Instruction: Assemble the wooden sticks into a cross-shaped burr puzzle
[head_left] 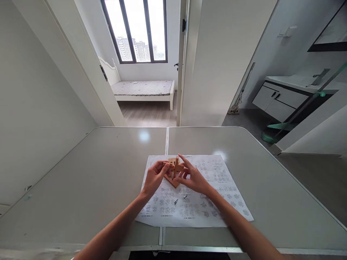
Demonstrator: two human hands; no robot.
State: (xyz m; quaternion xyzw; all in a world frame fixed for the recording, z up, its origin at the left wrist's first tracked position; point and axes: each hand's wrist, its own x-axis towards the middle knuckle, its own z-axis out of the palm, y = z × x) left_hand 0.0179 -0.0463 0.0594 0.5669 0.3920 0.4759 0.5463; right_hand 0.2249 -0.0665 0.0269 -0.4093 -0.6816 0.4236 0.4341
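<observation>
A small wooden block puzzle (pixel 177 167) of crossed light-brown bars is between my hands. Under it, the corner of a darker wooden base (pixel 171 182) shows, resting on a printed paper sheet (pixel 170 216). My left hand (pixel 154 177) pinches a wooden bar at the puzzle's left side between thumb and fingers. From the right, my right hand (pixel 195 179) grips the puzzle, its thumb low by an upright bar and its index finger stretched toward the top. Fingers hide part of the bars and base.
The sheet carries rows of small line diagrams and lies on a grey table (pixel 108 180) with a metal seam (pixel 167 141) down its middle. Past the table stand an open doorway, a bed (pixel 143 88) and a window. A washbasin cabinet (pixel 282 97) is at the right.
</observation>
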